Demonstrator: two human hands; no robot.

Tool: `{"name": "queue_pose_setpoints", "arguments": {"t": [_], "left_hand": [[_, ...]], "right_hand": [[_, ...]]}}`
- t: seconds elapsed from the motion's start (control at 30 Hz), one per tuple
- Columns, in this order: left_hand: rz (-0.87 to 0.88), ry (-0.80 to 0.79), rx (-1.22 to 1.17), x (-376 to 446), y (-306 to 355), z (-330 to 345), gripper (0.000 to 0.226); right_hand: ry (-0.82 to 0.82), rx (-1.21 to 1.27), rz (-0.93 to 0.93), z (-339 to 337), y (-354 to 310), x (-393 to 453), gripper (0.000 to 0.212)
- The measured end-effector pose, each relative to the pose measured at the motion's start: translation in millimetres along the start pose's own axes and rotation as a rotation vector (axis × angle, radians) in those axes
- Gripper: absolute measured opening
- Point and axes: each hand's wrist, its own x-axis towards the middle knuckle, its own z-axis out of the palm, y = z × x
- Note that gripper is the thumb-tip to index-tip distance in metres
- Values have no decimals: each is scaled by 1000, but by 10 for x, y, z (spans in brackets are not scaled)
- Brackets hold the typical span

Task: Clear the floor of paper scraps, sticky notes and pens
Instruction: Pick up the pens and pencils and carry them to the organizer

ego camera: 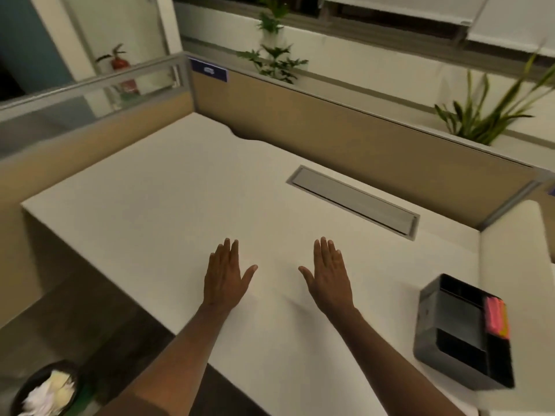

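Big white bench (168,187) is bare, and both the left hand (223,279) and right hand (329,279) lie flat, fingers straight, holding nothing. Paper scraps (49,391) sit in the bin (22,388), sticky notes (497,316) in the organizer (450,334). Probably scan the floor next, no pens visible.

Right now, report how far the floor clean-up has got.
Looks nearly done: crumpled paper fills the bin, and pink sticky notes sit in the desk organiser. Nothing in hand: left hand and right hand are open, flat over the desk. The visible floor strip shows no scraps.
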Motion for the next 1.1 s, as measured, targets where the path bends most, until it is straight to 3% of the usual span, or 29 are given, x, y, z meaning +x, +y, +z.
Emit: {"name": "queue_pose_setpoints", "arguments": {"t": [0.3, 0.6, 0.9, 1.1], "left_hand": [[-177, 89, 56, -846, -1358, -439, 83], [-362, 58, 85, -2072, -2653, -688, 79], [-584, 14, 7, -3057, -3663, -559, 73], [-734, -16, -25, -3332, -4200, -421, 72]], "right_hand": [[-13, -6, -207, 168, -1464, -312, 79], [-12, 7, -400, 598, -2831, -980, 83], [-117, -22, -583, 1215, -3770, -1473, 81], [-333, -12, -751, 1771, -4299, -1389, 82]]}}
